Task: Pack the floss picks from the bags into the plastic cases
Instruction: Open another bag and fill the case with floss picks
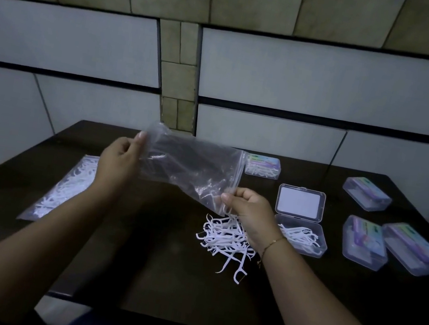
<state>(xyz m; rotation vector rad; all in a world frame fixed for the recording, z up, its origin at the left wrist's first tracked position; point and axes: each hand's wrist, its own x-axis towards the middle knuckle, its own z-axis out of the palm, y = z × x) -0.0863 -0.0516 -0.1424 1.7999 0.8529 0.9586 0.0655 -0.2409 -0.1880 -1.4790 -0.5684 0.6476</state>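
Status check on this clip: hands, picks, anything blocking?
Left hand and right hand both grip the emptied bag, held up. Floss picks heaped loose beside the open case. Nothing blocking.

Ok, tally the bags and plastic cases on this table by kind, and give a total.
Empty bag held up by both hands: 1
Full bag of floss picks: 1
Open plastic case: 1
Closed plastic cases: 4
Total: 7
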